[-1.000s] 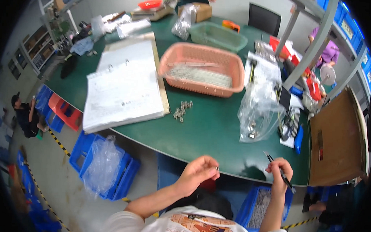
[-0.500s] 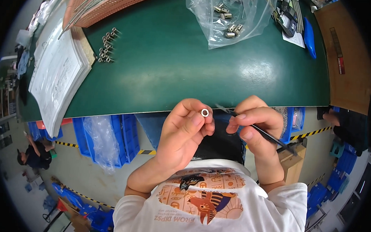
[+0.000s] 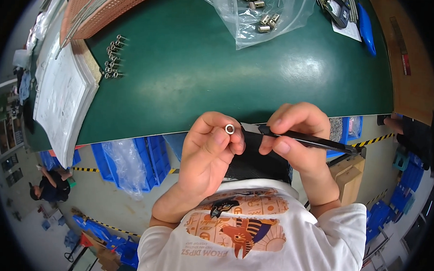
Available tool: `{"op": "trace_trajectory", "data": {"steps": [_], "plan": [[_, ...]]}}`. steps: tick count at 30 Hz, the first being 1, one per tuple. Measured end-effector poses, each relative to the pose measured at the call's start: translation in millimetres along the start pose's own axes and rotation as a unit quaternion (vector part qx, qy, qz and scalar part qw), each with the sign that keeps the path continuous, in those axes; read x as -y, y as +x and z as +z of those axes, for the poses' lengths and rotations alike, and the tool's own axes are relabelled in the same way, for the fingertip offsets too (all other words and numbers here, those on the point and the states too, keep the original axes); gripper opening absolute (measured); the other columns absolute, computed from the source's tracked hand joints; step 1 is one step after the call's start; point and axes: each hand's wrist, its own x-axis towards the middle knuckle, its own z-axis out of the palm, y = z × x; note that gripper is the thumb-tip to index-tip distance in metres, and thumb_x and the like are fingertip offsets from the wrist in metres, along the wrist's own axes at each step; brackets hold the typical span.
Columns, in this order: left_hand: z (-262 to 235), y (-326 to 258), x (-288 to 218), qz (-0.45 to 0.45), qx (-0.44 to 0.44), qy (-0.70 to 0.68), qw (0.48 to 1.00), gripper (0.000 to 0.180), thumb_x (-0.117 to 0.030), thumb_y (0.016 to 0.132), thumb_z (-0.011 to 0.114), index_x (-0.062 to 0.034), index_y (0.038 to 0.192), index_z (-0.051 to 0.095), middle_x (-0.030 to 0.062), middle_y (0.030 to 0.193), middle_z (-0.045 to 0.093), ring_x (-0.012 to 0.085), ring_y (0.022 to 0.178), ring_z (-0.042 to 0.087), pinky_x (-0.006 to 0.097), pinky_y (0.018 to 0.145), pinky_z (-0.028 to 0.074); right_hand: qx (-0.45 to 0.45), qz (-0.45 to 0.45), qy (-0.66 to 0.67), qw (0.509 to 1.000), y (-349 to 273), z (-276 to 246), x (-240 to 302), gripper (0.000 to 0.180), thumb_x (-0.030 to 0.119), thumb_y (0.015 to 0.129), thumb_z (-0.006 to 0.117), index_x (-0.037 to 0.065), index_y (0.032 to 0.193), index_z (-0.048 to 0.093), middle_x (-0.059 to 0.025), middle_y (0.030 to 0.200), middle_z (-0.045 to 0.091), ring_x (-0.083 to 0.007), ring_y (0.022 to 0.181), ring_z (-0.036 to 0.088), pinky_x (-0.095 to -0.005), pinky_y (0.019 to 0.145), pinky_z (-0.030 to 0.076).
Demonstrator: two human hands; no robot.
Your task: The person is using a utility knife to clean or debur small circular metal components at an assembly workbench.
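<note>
Between the thumb and fingertips of my left hand (image 3: 204,154) is a small metal sleeve (image 3: 229,129), its round open end facing up. My right hand (image 3: 303,120) grips a black utility knife (image 3: 317,142) with its blade (image 3: 250,128) out, pointing left. The blade's tip is close beside the sleeve and my left fingertips; whether it touches the metal I cannot tell. Both hands are just off the front edge of the green table (image 3: 190,87). Several similar metal pieces (image 3: 111,65) stand grouped on the table at the left.
A clear plastic bag (image 3: 242,38) with several metal cylinders lies at the far middle. An orange basket (image 3: 94,14) and stacked papers (image 3: 60,101) occupy the left. A blue-handled tool (image 3: 367,31) and a brown board (image 3: 414,94) are at the right. Blue bins (image 3: 151,162) stand below the table edge.
The knife has turned more level, and its blade has come left, nearer the metal sleeve. My left hand still holds the sleeve. The whole view has shifted slightly.
</note>
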Motion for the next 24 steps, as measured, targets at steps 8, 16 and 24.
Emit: {"op": "trace_trajectory", "data": {"steps": [8, 16, 24], "plan": [[2, -5, 0, 0.026, -0.03, 0.083, 0.996, 0.018, -0.009, 0.083, 0.053, -0.001, 0.097, 0.048, 0.0076, 0.091, 0.052, 0.0117, 0.078, 0.051, 0.024, 0.07, 0.041, 0.007, 0.039, 0.022, 0.999, 2, -2, -4, 0.012, -0.005, 0.071, 0.06, -0.003, 0.08, 0.053, -0.0103, 0.072, 0.059, -0.0139, 0.065, 0.06, -0.0236, 0.06, 0.049], [2, -10, -3, 0.009, -0.043, 0.157, 0.987, 0.02, -0.011, 0.08, 0.057, 0.0023, 0.093, 0.05, 0.0077, 0.086, 0.055, 0.0115, 0.072, 0.055, 0.023, 0.066, 0.045, 0.032, 0.126, 0.044, 0.991, 6, -9, 4, 0.012, -0.003, 0.068, 0.06, -0.002, 0.076, 0.052, -0.0094, 0.067, 0.059, -0.0123, 0.057, 0.058, -0.0195, 0.051, 0.046], [9, -12, -6, -0.014, -0.053, 0.221, 0.974, 0.02, -0.011, 0.08, 0.058, 0.0028, 0.092, 0.05, 0.0072, 0.078, 0.057, 0.0109, 0.067, 0.055, 0.023, 0.063, 0.046, -0.046, 0.202, 0.01, 0.978, 12, 0, 15, 0.015, -0.006, 0.056, 0.05, 0.003, 0.065, 0.041, -0.0129, 0.054, 0.053, -0.0154, 0.039, 0.05, -0.0214, 0.035, 0.041]]}}
